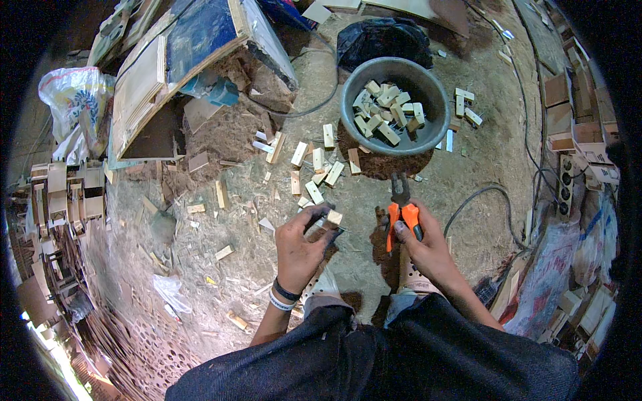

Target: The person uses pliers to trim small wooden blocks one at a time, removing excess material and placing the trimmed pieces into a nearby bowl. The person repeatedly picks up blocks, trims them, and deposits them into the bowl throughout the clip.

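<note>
Between the thumb and fingers of my left hand (298, 248) is a small pale wooden block (334, 217), seen nearly end-on. My right hand (428, 248) is wrapped round the orange handles of a pair of pliers (410, 214), whose dark jaws point away from me and look parted. Several similar wooden blocks (315, 193) lie scattered on the ground just beyond my left hand, some with a small hole or mark. Past the pliers stands a round grey basin (441, 100) with more blocks heaped inside. A few blocks (473, 117) rest beside its right side.
A black plastic bag (384, 40) sits behind the basin. At the upper left a wooden box-like frame (164, 73) leans over reddish dust. A cable (478, 190) curls on the right, near a power strip (566, 179). Wood scraps line both sides.
</note>
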`<action>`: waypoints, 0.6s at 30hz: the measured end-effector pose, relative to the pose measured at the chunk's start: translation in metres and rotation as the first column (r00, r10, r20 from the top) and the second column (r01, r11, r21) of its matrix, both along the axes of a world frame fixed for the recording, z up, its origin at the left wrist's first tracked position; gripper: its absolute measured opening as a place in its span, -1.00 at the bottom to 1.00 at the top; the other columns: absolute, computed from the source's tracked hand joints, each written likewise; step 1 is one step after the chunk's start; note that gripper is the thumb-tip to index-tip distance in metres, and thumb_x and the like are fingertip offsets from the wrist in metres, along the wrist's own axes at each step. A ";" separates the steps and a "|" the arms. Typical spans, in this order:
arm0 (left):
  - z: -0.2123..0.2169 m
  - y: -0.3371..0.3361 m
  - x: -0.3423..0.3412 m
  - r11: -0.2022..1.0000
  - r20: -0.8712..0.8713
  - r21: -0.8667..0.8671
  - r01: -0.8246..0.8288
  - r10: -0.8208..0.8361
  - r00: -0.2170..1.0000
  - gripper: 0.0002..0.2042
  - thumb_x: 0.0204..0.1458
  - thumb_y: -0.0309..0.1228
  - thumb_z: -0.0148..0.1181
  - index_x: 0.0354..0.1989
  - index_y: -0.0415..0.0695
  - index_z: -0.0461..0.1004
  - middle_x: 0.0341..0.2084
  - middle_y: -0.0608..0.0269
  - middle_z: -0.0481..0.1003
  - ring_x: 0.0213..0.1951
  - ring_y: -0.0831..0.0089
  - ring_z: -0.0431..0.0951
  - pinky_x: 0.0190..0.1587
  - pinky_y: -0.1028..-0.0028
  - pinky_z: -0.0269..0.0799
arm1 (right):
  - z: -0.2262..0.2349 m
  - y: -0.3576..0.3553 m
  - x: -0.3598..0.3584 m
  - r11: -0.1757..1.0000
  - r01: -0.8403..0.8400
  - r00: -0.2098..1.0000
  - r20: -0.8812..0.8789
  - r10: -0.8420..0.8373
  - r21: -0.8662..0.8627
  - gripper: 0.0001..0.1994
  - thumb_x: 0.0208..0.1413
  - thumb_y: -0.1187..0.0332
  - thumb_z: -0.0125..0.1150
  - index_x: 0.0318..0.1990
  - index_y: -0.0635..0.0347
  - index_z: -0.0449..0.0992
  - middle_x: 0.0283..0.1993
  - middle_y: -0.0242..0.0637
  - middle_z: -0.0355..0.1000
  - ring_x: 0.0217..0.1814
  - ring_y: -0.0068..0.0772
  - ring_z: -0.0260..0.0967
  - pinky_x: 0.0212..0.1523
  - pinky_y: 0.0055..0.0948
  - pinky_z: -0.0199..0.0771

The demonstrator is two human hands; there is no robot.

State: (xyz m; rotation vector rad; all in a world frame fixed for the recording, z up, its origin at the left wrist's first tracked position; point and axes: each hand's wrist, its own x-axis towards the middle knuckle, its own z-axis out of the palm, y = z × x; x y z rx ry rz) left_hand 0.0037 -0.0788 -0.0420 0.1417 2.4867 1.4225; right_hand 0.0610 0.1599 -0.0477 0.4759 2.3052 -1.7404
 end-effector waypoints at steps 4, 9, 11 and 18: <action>0.010 0.008 -0.003 0.994 0.148 -0.056 0.095 -0.085 0.985 -0.68 0.07 -0.49 0.37 -0.02 -0.27 0.48 -0.12 0.17 0.57 -0.13 0.44 0.59 -0.08 0.45 0.53 | -0.002 0.004 0.001 0.987 -0.047 0.996 0.065 0.057 -0.153 -0.54 0.27 0.42 0.22 0.27 0.30 0.29 0.05 -0.17 0.44 0.13 -0.35 0.39 0.18 -0.31 0.36; 0.002 0.021 -0.002 0.904 0.210 0.425 -0.043 -0.052 0.976 -0.67 0.16 -0.44 0.31 0.03 -0.27 0.38 -0.19 0.21 0.56 -0.17 0.49 0.58 -0.10 0.50 0.51 | -0.001 0.014 0.002 0.965 -0.167 0.974 0.121 0.194 -0.201 -0.47 0.28 0.33 0.24 0.32 0.30 0.25 0.13 -0.14 0.43 0.24 -0.33 0.33 0.28 -0.32 0.28; 0.002 0.021 -0.001 0.857 0.276 0.505 -0.100 -0.051 0.960 -0.71 0.19 -0.44 0.29 0.01 -0.26 0.40 -0.19 0.23 0.56 -0.15 0.50 0.58 -0.08 0.50 0.50 | 0.000 0.018 0.003 0.953 -0.247 0.960 0.090 0.265 -0.174 -0.43 0.28 0.27 0.26 0.34 0.30 0.24 0.16 -0.15 0.42 0.27 -0.33 0.32 0.31 -0.33 0.25; 0.012 0.015 -0.003 0.801 0.380 0.571 -0.183 -0.060 0.923 -0.78 0.19 -0.39 0.29 -0.08 -0.21 0.47 -0.18 0.21 0.57 -0.18 0.47 0.59 -0.09 0.45 0.53 | 0.008 0.026 0.006 0.658 -0.423 0.826 0.034 0.563 -0.623 -0.40 0.30 0.18 0.26 0.37 0.27 0.23 0.16 -0.32 0.40 0.23 -0.48 0.26 0.30 -0.37 0.24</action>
